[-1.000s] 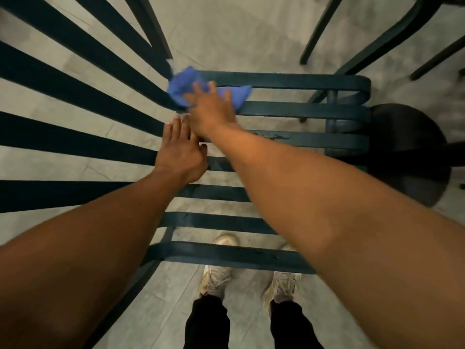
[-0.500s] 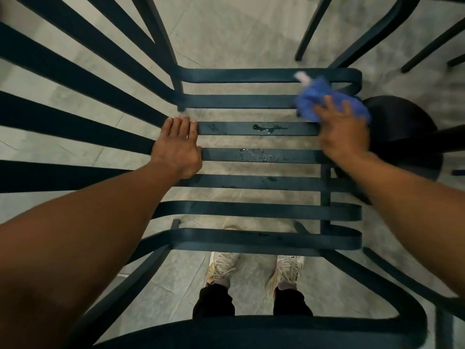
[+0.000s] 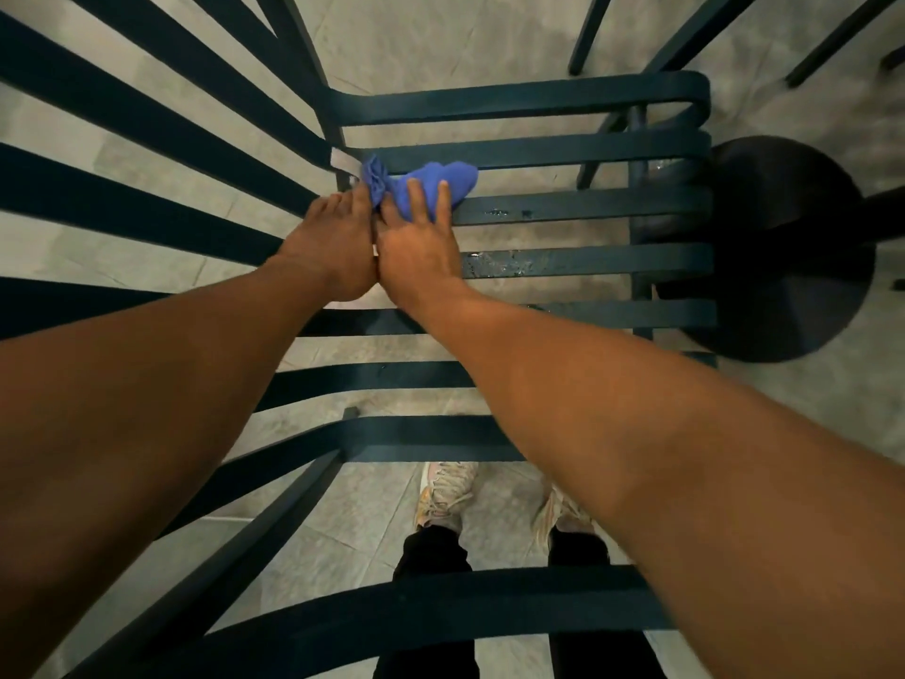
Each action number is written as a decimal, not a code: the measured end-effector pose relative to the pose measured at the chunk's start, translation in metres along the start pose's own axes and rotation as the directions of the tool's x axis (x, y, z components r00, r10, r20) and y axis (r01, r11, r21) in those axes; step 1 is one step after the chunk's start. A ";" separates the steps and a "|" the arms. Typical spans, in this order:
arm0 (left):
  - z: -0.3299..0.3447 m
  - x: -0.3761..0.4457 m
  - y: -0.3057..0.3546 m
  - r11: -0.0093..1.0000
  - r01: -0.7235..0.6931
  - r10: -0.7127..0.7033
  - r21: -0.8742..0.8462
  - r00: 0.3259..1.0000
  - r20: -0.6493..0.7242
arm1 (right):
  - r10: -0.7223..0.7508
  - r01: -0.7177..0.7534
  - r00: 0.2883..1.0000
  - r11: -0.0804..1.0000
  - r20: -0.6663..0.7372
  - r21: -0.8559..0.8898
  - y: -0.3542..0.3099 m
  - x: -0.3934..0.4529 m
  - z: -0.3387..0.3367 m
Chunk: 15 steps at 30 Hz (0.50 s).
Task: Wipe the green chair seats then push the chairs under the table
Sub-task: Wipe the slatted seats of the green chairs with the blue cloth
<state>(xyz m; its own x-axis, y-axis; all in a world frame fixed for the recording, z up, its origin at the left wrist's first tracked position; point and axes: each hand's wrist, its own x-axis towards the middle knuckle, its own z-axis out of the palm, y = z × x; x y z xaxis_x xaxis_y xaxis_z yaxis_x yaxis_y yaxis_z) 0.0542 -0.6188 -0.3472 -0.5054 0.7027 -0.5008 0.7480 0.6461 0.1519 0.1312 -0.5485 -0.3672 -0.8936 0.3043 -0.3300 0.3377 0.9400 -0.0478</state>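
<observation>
I look straight down on a dark green slatted chair seat (image 3: pixel 587 205). My right hand (image 3: pixel 416 247) presses a blue cloth (image 3: pixel 431 183) flat onto the seat's far left part, fingers spread over it. My left hand (image 3: pixel 333 252) rests palm down on the slats right beside it, touching the right hand, fingers together. Wet streaks show on the slats (image 3: pixel 504 264) to the right of my hands. The chair's curved top rail (image 3: pixel 440 615) crosses the bottom of the view.
A round black table base (image 3: pixel 783 247) sits on the floor at the right, under the seat's right edge. More dark green chair slats (image 3: pixel 122 154) fan out at the left, and other chair legs (image 3: pixel 685 36) stand at the top right. My shoes (image 3: pixel 445 487) are below on grey tiles.
My right hand has swept the blue cloth from the seat's far right corner back to the left, one slat nearer to me, until it touches my left hand. The left hand stayed put.
</observation>
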 end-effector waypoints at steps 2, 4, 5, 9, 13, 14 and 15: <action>0.003 0.000 -0.001 0.997 -0.022 0.022 0.071 1.000 -0.010 | -0.110 0.109 0.994 0.992 -0.012 -0.069 0.029 -0.016 0.009; 0.008 0.000 -0.001 0.979 -0.051 0.049 0.197 0.999 0.014 | -0.174 0.177 0.984 0.977 0.032 -0.118 0.066 -0.046 0.015; 0.010 0.000 -0.001 0.969 -0.057 0.051 0.241 0.998 0.031 | -0.172 0.177 0.984 0.975 0.053 -0.132 0.087 -0.063 0.016; 0.013 -0.001 -0.005 0.944 -0.076 0.056 0.321 0.996 0.069 | 0.144 -0.139 0.989 0.982 0.025 -0.125 0.183 -0.128 0.012; 0.015 0.000 -0.004 0.935 -0.072 0.043 0.346 0.995 0.089 | 0.602 -0.604 0.789 0.797 0.125 -0.021 0.255 -0.164 -0.005; 0.016 0.000 -0.004 0.934 -0.074 0.045 0.349 0.995 0.091 | 0.667 -0.677 0.732 0.735 0.136 0.041 0.256 -0.165 -0.005; 0.016 0.001 -0.005 0.935 -0.076 0.047 0.347 0.995 0.091 | 0.713 -0.725 0.689 0.679 0.128 0.118 0.248 -0.161 -0.003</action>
<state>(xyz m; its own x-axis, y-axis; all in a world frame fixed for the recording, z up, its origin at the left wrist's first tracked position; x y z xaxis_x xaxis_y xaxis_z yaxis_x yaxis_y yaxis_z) 0.0569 -0.6261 -0.3624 -0.4286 0.7023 -0.5684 0.8868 0.4475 -0.1157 0.3580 -0.3634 -0.3227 -0.3368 0.8604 -0.3824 0.9117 0.3995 0.0957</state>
